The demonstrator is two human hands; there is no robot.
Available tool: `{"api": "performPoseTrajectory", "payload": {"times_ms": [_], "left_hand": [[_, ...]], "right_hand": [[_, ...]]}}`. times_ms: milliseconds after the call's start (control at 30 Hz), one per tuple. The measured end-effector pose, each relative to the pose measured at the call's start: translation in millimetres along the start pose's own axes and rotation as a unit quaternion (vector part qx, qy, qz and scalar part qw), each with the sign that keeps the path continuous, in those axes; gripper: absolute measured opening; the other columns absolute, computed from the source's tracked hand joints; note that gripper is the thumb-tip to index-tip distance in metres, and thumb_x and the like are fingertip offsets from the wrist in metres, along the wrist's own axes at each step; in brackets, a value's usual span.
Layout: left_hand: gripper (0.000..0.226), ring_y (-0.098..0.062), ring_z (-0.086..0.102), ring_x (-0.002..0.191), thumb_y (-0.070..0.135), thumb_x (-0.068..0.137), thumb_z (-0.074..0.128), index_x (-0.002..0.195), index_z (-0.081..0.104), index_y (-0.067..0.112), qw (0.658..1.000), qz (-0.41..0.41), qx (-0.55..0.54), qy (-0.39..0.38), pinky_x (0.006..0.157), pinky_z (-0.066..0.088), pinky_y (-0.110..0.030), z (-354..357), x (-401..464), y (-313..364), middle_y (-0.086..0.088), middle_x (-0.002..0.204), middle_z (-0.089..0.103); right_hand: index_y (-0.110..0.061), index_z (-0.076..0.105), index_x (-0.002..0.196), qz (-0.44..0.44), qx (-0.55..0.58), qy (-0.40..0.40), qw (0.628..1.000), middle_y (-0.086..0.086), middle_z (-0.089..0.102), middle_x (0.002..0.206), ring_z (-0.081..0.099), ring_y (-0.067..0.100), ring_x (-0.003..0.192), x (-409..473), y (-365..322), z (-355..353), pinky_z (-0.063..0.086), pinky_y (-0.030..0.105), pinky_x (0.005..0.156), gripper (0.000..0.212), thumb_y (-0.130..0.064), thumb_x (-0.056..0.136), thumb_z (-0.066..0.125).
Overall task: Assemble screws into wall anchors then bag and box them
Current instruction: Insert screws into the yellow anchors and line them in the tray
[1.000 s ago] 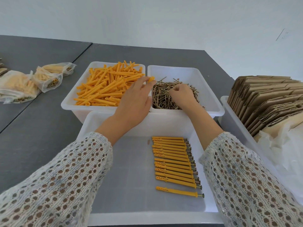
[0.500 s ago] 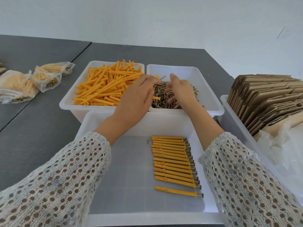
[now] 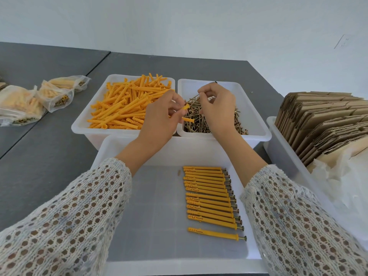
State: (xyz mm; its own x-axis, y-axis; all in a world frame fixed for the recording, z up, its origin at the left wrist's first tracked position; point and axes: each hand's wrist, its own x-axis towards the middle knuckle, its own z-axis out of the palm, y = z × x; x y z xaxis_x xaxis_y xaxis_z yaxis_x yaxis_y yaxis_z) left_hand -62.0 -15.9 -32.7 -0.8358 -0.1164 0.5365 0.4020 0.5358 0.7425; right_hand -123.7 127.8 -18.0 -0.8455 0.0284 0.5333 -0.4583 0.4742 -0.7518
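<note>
My left hand [image 3: 159,118] grips two orange wall anchors [image 3: 186,107], their ends poking out over the screw bin [image 3: 256,124]. My right hand [image 3: 217,105] pinches a thin brass screw [image 3: 196,96] just right of the upper anchor's open end. The anchor bin [image 3: 83,124] holds a heap of loose orange anchors [image 3: 127,108]. Loose screws [image 3: 194,122] fill the right bin. In the near white tray [image 3: 139,196] lies a neat row of several assembled anchors with screws [image 3: 211,198].
Clear bags of finished anchors [image 3: 29,100] lie on the grey table at the left. A white bin of flat cardboard boxes [image 3: 322,124] and crumpled plastic bags [image 3: 344,182] stands at the right. The tray's left half is bare.
My left hand has lifted anchors out of the orange bin and moved right. My right hand has risen from the screw pile with a screw, and the two hands have come together.
</note>
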Motion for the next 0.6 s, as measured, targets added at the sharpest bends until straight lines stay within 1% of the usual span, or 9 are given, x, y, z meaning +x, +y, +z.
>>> {"api": "performPoseTrajectory", "payload": {"times_ms": [67,133,167,233,300,433,533,600], "left_hand": [[0.009,-0.003,0.068,0.067,0.01,0.092,0.07,0.096,0.062,0.006,1.0,-0.004,-0.002,0.004,0.065,0.046,-0.008,0.0,0.0,-0.7,0.002,0.082,0.071],[0.009,-0.002,0.068,0.069,0.008,0.091,0.07,0.093,0.062,0.004,1.0,-0.009,0.003,0.006,0.064,0.044,-0.006,0.0,-0.7,-1.2,0.0,0.081,0.071],[0.009,-0.001,0.068,0.07,0.008,0.091,0.07,0.092,0.062,0.003,1.0,-0.012,0.005,0.008,0.064,0.044,-0.006,-0.1,-1.0,-1.5,0.0,0.08,0.07],[0.009,-0.001,0.068,0.07,0.007,0.09,0.07,0.09,0.062,0.003,1.0,-0.018,0.009,0.014,0.065,0.044,-0.006,-0.8,-1.2,-1.1,-0.002,0.079,0.07],[0.009,-0.001,0.067,0.071,0.006,0.09,0.07,0.089,0.062,0.005,0.999,-0.022,0.013,0.02,0.066,0.043,-0.005,-2.0,-0.9,-0.7,-0.003,0.079,0.07],[0.008,-0.001,0.066,0.073,0.008,0.091,0.07,0.089,0.062,0.006,0.999,-0.033,0.015,0.031,0.065,0.043,-0.004,-4.7,0.4,0.3,-0.004,0.079,0.07],[0.008,-0.001,0.067,0.073,0.008,0.091,0.07,0.091,0.062,0.004,0.999,-0.038,0.017,0.031,0.066,0.043,-0.004,-4.6,0.0,1.7,-0.005,0.08,0.07],[0.009,-0.002,0.067,0.072,0.008,0.091,0.07,0.091,0.062,0.004,0.998,-0.041,0.022,0.029,0.066,0.044,-0.005,-4.0,-0.3,2.3,-0.005,0.08,0.07]], "right_hand": [[-0.021,0.067,0.085,0.007,0.04,0.005,0.999,-0.008,0.067,0.079,0.067,0.018,0.066,-3.0,-6.0,5.1,0.057,0.037,0.066,0.015,-0.01,0.09,0.059],[-0.016,0.068,0.085,0.029,0.076,0.001,0.997,-0.002,0.069,0.08,0.067,0.022,0.065,-5.8,-10.1,9.9,0.056,0.034,0.064,0.014,-0.006,0.089,0.059],[-0.013,0.068,0.087,0.043,0.092,-0.003,0.995,0.002,0.07,0.081,0.066,0.022,0.062,-7.1,-11.4,11.8,0.054,0.032,0.061,0.014,-0.005,0.09,0.058],[-0.01,0.068,0.089,0.079,0.128,-0.001,0.989,0.01,0.071,0.084,0.063,0.016,0.05,-8.5,-12.9,13.0,0.05,0.024,0.052,0.013,-0.003,0.09,0.057],[-0.008,0.068,0.091,0.12,0.167,0.019,0.978,0.013,0.071,0.083,0.06,0.011,0.044,-7.4,-13.3,10.7,0.045,0.02,0.048,0.014,-0.001,0.09,0.055],[-0.005,0.067,0.093,0.17,0.216,0.048,0.96,0.009,0.07,0.075,0.057,0.01,0.043,-3.0,-11.3,2.5,0.046,0.023,0.049,0.015,0.0,0.09,0.054],[-0.007,0.068,0.093,0.159,0.2,0.027,0.967,0.006,0.072,0.074,0.056,0.011,0.041,-4.0,-12.5,2.3,0.043,0.019,0.045,0.012,-0.003,0.091,0.057],[-0.006,0.069,0.092,0.141,0.185,0.007,0.972,0.007,0.073,0.076,0.056,0.012,0.041,-6.1,-14.2,4.5,0.045,0.02,0.046,0.01,-0.006,0.092,0.06]]}}
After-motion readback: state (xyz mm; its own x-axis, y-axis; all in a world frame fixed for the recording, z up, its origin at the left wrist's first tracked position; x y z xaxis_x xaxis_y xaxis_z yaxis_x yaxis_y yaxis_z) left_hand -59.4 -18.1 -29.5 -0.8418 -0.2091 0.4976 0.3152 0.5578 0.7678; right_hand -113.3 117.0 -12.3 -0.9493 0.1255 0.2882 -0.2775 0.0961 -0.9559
